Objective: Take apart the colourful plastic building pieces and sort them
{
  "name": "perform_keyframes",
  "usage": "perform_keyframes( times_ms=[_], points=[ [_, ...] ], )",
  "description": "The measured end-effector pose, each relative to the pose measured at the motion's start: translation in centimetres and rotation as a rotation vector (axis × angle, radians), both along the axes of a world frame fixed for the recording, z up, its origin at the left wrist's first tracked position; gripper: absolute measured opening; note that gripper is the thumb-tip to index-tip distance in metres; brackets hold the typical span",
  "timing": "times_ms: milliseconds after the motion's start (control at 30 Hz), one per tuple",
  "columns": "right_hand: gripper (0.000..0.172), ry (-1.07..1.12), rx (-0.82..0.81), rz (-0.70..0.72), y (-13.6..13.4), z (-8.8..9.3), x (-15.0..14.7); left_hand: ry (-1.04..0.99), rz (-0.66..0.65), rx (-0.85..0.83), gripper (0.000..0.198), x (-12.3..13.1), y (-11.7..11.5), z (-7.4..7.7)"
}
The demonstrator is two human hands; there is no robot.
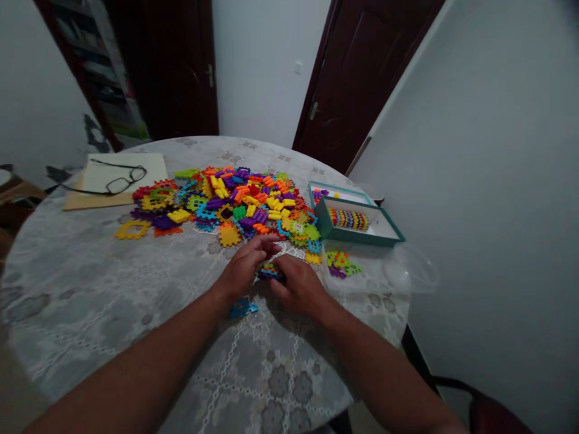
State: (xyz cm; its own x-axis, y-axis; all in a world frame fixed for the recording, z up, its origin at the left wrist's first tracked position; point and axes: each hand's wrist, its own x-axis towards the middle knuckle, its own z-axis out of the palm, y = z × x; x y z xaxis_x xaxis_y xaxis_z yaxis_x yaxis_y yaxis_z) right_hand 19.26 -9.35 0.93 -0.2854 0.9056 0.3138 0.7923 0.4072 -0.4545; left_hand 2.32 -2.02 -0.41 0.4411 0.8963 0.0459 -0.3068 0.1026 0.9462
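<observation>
Between my two hands, low over the table, is a small stack of colourful toothed plastic building pieces (270,271). My right hand (301,282) grips its right side, with thumb and fingers bent around it. On the other side my left hand (248,265) closes against the stack, its fingers curving over the far side; their tips are partly hidden. A blue toothed piece (242,308) lies on the tablecloth just below my left wrist. Beyond my hands spreads a large heap of mixed plastic pieces (251,202) in yellow, purple, orange, blue, green and red.
To the right, a green-edged box (362,237) holds a long row of stacked pieces, with its lid (341,191) behind. A clear plastic container (375,280) holds a few pieces. Eyeglasses (120,184) rest on a paper pad (154,166) at left. The round table (113,283) borders a wall.
</observation>
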Motion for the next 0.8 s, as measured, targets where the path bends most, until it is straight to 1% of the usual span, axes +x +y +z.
perform_keyframes(
  times_ms=[33,100,167,233,267,333,367,400,467,533,633,700,800],
  points=[
    [0.026,0.02,0.038,-0.025,0.0,0.7,0.2,0.0,0.013,0.009,0.047,-0.1,0.2,0.0],
    [0.024,0.047,0.123,-0.109,0.0,2.8,1.2,0.024,0.024,0.03,0.047,-0.4,0.5,0.0],
    [0.019,0.033,0.201,-0.22,0.5,5.5,3.5,0.042,0.029,0.048,0.048,-0.6,0.6,0.2],
    [0.017,-0.026,0.258,-0.356,1.9,8.3,7.0,0.05,0.029,0.053,0.049,-0.8,0.6,0.4],
    [0.018,-0.068,0.275,-0.439,2.9,9.6,9.1,0.054,0.029,0.055,0.049,-0.9,0.6,0.6],
    [0.021,-0.159,0.285,-0.653,5.5,11.6,13.8,0.069,0.03,0.063,0.05,-1.0,0.5,1.0],
    [0.022,-0.214,0.257,-0.768,6.8,12.3,16.1,0.079,0.031,0.069,0.05,-1.1,0.4,1.2],
    [0.025,-0.271,0.182,-0.872,8.1,12.7,18.3,0.09,0.031,0.076,0.049,-1.2,0.4,1.4],
    [0.03,-0.351,-0.036,-1.069,10.1,12.8,22.1,0.117,0.038,0.088,0.048,-1.3,0.3,1.8],
    [0.03,-0.368,-0.163,-1.158,11.2,12.1,24.7,0.142,0.052,0.097,0.047,-1.5,0.3,2.1],
    [0.025,-0.355,-0.284,-1.21,11.6,10.4,26.7,0.155,0.064,0.111,0.047,-1.8,0.4,2.3],
    [0.029,-0.35,-0.336,-1.224,11.6,9.2,27.2,0.157,0.064,0.106,0.048,-2.0,0.5,2.3],
    [0.038,-0.363,-0.324,-1.189,11.7,8.1,27.2,0.161,0.067,0.093,0.05,-2.0,0.5,2.4]
  ],
)
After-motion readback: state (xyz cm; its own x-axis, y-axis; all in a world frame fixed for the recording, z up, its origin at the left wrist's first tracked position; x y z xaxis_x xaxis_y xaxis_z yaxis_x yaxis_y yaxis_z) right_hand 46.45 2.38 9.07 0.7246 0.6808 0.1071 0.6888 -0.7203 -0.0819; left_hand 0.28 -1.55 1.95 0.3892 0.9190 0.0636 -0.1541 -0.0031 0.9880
